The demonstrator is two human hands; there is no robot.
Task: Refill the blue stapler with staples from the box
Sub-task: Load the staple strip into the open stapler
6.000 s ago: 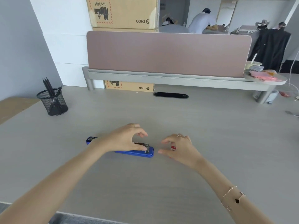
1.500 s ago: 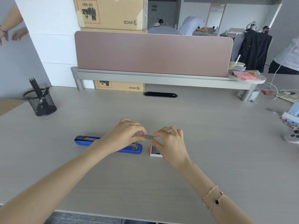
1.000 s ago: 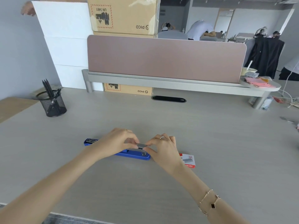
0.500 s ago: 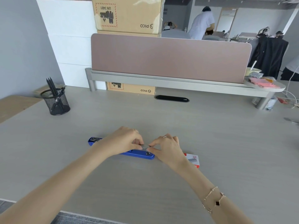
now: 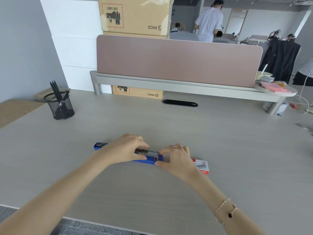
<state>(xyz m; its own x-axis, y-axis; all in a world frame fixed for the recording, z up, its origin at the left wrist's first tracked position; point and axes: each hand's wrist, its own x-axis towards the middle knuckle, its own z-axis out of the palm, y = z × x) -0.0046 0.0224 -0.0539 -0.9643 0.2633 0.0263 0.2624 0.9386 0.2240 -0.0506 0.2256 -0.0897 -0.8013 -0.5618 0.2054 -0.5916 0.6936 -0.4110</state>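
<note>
Both grips closed onto the blue stapler (image 5: 147, 160): left hand (image 5: 123, 150) curled over the middle of its length, thumb underneath at the near edge and fingers draped across the top; right hand (image 5: 176, 156) pinched at the right end, thumb tip against the blue base and fingers (image 5: 166, 150) touching the end of the metal channel. Whether anything is pinched between the right fingertips: cannot tell, too small to make out.

Stapler lying flat along the worktop (image 5: 152, 124), opened out, blue end (image 5: 100, 145) poking past the left wrist, grey metal channel (image 5: 149, 152) exposed between the two hands. Pale strip in that channel, likely staples, though not clear enough to swear to. Staple box (image 5: 202, 167), white and red, flat on the worktop just beside and behind the right hand.

Step in hand, by the look of it: seating a staple strip in the channel, left hand steadying, right hand guiding at the front end. Most of the task apparently done.

Next move calls for: strip pressed fully down and level in the channel, then fingers cleared from the track, then the top swung back over and pushed shut without pinching a fingertip or kicking the strip out of line.
</note>
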